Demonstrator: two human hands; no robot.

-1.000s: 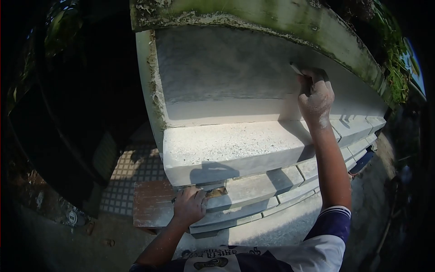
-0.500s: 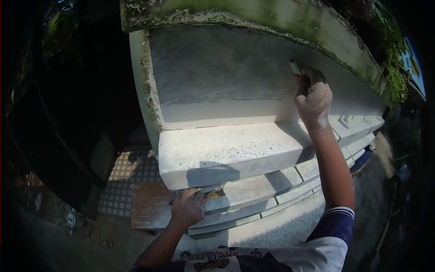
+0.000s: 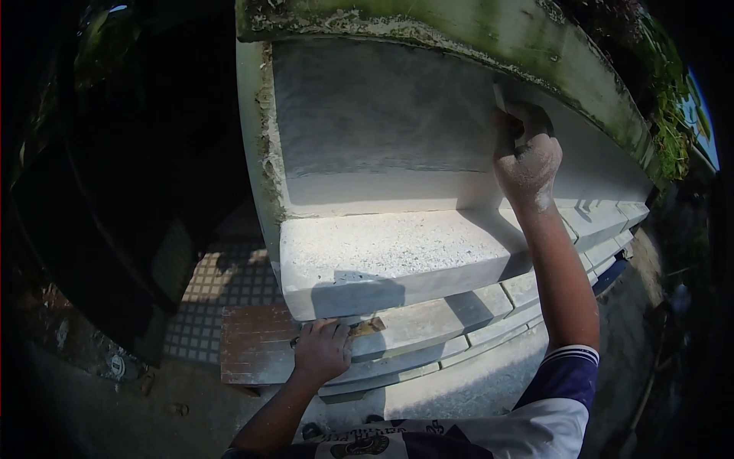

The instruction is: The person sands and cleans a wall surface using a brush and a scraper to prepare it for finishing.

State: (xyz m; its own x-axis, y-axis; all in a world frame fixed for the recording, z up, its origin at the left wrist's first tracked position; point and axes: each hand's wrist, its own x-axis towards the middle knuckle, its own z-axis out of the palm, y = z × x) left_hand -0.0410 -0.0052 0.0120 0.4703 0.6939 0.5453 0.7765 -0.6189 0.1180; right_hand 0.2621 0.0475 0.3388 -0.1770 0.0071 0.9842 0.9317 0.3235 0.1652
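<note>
My right hand (image 3: 529, 157), dusted with white powder, is closed around a scraper (image 3: 499, 96) with a thin pale blade. The blade is up against the grey, smeared back wall (image 3: 375, 115) of the recess, close under its upper edge; its grip is mostly hidden by my fingers. Lower down, my left hand (image 3: 323, 350) wraps round a flat, brownish tool (image 3: 367, 327), whose worn end sticks out to the right. That hand rests by the front of the ledge (image 3: 367, 294), over the stepped slabs. White flakes and powder (image 3: 397, 241) lie scattered on the ledge top.
A mossy concrete slab (image 3: 428, 30) overhangs the recess. Below the ledge run pale stepped slabs (image 3: 428, 325) and a brown wooden board (image 3: 256, 344). Patterned floor tiles (image 3: 218, 298) lie at left, green plants (image 3: 673, 115) hang at right.
My right hand has moved slightly up the wall, and the scraper stands more upright. My left hand keeps its hold on the brownish tool. The whole view has shifted a little.
</note>
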